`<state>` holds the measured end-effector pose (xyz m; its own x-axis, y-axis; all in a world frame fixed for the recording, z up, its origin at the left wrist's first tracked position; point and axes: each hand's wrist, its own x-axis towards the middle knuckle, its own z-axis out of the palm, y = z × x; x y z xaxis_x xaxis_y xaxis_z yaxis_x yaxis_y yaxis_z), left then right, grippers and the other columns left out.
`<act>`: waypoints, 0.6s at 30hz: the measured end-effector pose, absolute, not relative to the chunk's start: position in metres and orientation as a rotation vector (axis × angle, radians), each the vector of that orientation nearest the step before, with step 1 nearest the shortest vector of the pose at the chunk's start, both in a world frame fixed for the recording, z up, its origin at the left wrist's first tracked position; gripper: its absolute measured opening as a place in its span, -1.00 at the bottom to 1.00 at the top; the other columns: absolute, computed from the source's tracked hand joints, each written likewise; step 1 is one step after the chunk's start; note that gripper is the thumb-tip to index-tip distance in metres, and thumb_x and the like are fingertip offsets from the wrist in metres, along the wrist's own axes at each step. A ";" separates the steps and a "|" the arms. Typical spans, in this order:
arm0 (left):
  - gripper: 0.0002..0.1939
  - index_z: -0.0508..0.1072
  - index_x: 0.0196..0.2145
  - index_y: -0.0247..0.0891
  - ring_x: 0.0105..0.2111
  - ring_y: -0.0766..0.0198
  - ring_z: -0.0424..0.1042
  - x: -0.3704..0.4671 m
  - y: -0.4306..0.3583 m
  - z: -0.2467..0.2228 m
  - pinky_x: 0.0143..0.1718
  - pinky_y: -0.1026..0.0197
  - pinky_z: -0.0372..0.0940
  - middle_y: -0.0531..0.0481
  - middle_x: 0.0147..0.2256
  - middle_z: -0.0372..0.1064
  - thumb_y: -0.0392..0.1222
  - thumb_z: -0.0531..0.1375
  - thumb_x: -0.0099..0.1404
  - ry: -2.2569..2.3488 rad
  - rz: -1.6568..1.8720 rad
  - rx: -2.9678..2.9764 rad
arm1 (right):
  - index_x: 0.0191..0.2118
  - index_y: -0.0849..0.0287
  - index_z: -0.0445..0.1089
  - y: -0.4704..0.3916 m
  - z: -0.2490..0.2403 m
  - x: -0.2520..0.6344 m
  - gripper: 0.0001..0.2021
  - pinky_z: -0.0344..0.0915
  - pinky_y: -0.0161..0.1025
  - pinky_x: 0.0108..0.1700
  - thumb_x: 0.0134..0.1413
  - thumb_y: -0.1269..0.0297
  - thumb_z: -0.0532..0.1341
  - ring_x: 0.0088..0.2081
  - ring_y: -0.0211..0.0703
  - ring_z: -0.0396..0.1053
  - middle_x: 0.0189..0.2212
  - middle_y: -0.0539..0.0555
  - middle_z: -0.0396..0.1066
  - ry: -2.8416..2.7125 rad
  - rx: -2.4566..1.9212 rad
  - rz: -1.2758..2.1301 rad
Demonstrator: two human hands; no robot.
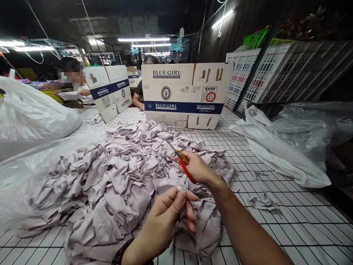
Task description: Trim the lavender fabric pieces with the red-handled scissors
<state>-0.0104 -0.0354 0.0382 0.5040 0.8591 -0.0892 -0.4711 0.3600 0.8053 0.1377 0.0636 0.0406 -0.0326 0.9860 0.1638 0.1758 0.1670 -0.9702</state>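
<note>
A white tabletop with black grid lines (299,217) carries everything here. Most of it, from the middle out toward the left edge, lies under a loose heap of mauve fabric pieces (116,184). Toward the far edge stands an opened-out Blue Girl beer carton (171,86), upright just beyond the heap. A bulging white plastic bag (30,114) sits along the left edge, and a crumpled plastic bag (286,143) lies along the right edge.

The left hand (171,208), toward the near side, has thumb and fingertips pinched together on one mauve piece (204,221), part of which hangs below the hand, over the surface. The right hand (197,167), beyond it and nearer the right edge, is curled around the handles of small red-and-yellow scissors (185,167). The blades look close together, pointing away over the heap toward the far edge; whether they are fully closed, I cannot tell.

A few thin fabric scraps (264,202) lie nearer the right edge, apart from the heap.

The blade tips could nick a piece in the heap if the right hand dipped. A slack pinch might let the cloth slip, and a cut made close to the left fingertips could catch skin. Scraps could also get mixed into the pile if swept sideways by the forearm.
</note>
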 end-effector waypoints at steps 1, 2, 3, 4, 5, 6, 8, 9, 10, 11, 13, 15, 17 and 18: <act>-0.62 0.47 -0.28 -0.36 -0.61 0.39 0.40 -0.012 -0.033 0.032 -0.54 0.36 0.36 0.06 -0.56 0.37 0.08 0.27 0.21 0.601 0.957 0.806 | -0.51 0.18 0.35 0.054 0.035 0.141 -0.86 0.28 -0.31 -0.53 -0.24 0.35 0.35 -0.57 -0.24 0.33 -0.56 -0.03 0.45 -1.443 -1.194 1.060; -0.62 0.46 -0.27 -0.36 -0.62 0.39 0.40 -0.014 -0.031 0.027 -0.55 0.36 0.37 0.07 -0.57 0.37 0.08 0.27 0.21 0.629 0.977 0.804 | -0.49 0.18 0.35 0.043 0.028 0.144 -0.86 0.32 -0.29 -0.49 -0.20 0.33 0.34 -0.53 -0.23 0.37 -0.47 0.01 0.49 -1.449 -1.163 1.142; -0.62 0.45 -0.27 -0.36 -0.64 0.39 0.39 -0.015 -0.029 0.023 -0.57 0.36 0.37 0.07 -0.58 0.37 0.08 0.27 0.21 0.645 0.984 0.798 | -0.48 0.17 0.33 0.030 0.022 0.146 -0.83 0.34 -0.28 -0.45 -0.16 0.29 0.35 -0.48 -0.22 0.40 -0.39 0.05 0.51 -1.437 -1.123 1.220; -0.61 0.44 -0.27 -0.35 -0.65 0.39 0.38 -0.017 -0.028 0.019 -0.58 0.35 0.37 0.08 -0.59 0.36 0.09 0.27 0.21 0.655 0.980 0.791 | -0.47 0.16 0.31 0.017 0.014 0.147 -0.78 0.36 -0.26 -0.41 -0.16 0.25 0.38 -0.44 -0.19 0.43 -0.33 0.08 0.51 -1.392 -1.060 1.341; -0.61 0.43 -0.28 -0.34 -0.67 0.39 0.37 -0.019 -0.027 0.016 -0.61 0.35 0.36 0.09 -0.60 0.35 0.10 0.27 0.20 0.662 0.972 0.787 | -0.43 0.15 0.30 0.005 0.007 0.145 -0.71 0.38 -0.24 -0.41 -0.19 0.19 0.41 -0.44 -0.16 0.46 -0.34 0.08 0.51 -1.345 -0.987 1.466; -0.60 0.42 -0.28 -0.34 -0.71 0.40 0.33 -0.020 -0.026 0.014 -0.64 0.35 0.35 0.11 -0.61 0.34 0.11 0.27 0.20 0.666 0.964 0.789 | -0.40 0.14 0.29 -0.006 0.000 0.141 -0.65 0.37 -0.23 -0.45 -0.21 0.11 0.43 -0.47 -0.14 0.46 -0.40 0.06 0.49 -1.295 -0.933 1.568; -0.59 0.41 -0.30 -0.33 -0.74 0.43 0.27 -0.022 -0.026 0.013 -0.69 0.37 0.32 0.14 -0.64 0.30 0.13 0.27 0.18 0.685 0.970 0.797 | -0.34 0.13 0.26 -0.022 -0.013 0.131 -0.58 0.35 -0.23 -0.51 -0.20 -0.01 0.41 -0.56 -0.14 0.43 -0.52 0.00 0.45 -1.187 -0.883 1.711; -0.59 0.40 -0.32 -0.32 -0.75 0.44 0.26 -0.024 -0.025 0.013 -0.69 0.37 0.31 0.15 -0.65 0.29 0.13 0.28 0.18 0.697 0.980 0.803 | -0.33 0.12 0.25 -0.025 -0.018 0.126 -0.57 0.33 -0.24 -0.54 -0.17 -0.04 0.40 -0.60 -0.15 0.41 -0.57 -0.04 0.42 -1.137 -0.898 1.731; -0.60 0.39 -0.35 -0.32 -0.75 0.44 0.25 -0.026 -0.025 0.013 -0.69 0.37 0.31 0.15 -0.66 0.28 0.12 0.27 0.19 0.708 0.986 0.815 | -0.32 0.11 0.25 -0.026 -0.022 0.121 -0.57 0.31 -0.27 -0.55 -0.15 -0.05 0.39 -0.62 -0.18 0.38 -0.60 -0.07 0.39 -1.098 -0.936 1.714; -0.61 0.38 -0.39 -0.32 -0.73 0.43 0.26 -0.028 -0.025 0.014 -0.67 0.37 0.31 0.14 -0.66 0.28 0.12 0.26 0.20 0.717 0.987 0.830 | -0.33 0.11 0.25 -0.025 -0.024 0.119 -0.59 0.28 -0.30 -0.56 -0.13 -0.03 0.39 -0.63 -0.21 0.35 -0.62 -0.10 0.36 -1.076 -0.988 1.664; -0.60 0.36 -0.45 -0.31 -0.71 0.41 0.29 -0.033 -0.024 0.014 -0.64 0.35 0.34 0.12 -0.67 0.27 0.12 0.24 0.22 0.729 0.964 0.861 | -0.36 0.13 0.28 -0.020 -0.025 0.119 -0.63 0.19 -0.37 -0.57 -0.15 0.05 0.42 -0.64 -0.30 0.26 -0.65 -0.15 0.28 -1.093 -1.103 1.512; -0.58 0.38 -0.43 -0.31 -0.71 0.41 0.28 -0.036 -0.025 0.013 -0.64 0.33 0.33 0.12 -0.66 0.27 0.16 0.23 0.21 0.745 0.940 0.878 | -0.41 0.15 0.32 -0.014 -0.022 0.123 -0.67 0.13 -0.40 -0.56 -0.18 0.13 0.45 -0.62 -0.35 0.17 -0.65 -0.15 0.23 -1.177 -1.200 1.327; -0.56 0.41 -0.37 -0.31 -0.71 0.40 0.28 -0.038 -0.025 0.011 -0.65 0.32 0.32 0.12 -0.62 0.28 0.19 0.25 0.17 0.779 0.941 0.888 | -0.42 0.16 0.35 -0.010 -0.018 0.128 -0.72 0.13 -0.38 -0.53 -0.16 0.18 0.44 -0.59 -0.33 0.15 -0.63 -0.13 0.23 -1.277 -1.268 1.148; -0.55 0.42 -0.35 -0.31 -0.70 0.39 0.28 -0.039 -0.025 0.009 -0.64 0.31 0.31 0.12 -0.62 0.28 0.21 0.25 0.16 0.802 0.943 0.910 | -0.42 0.16 0.36 -0.009 -0.016 0.131 -0.75 0.16 -0.36 -0.51 -0.14 0.19 0.42 -0.57 -0.31 0.17 -0.61 -0.11 0.25 -1.318 -1.288 1.070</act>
<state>-0.0390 -0.0250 0.0092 0.3732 0.9119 -0.1706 -0.3146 0.2974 0.9014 0.1312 -0.0088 -0.0156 0.0281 0.9979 0.0588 0.1472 0.0540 -0.9876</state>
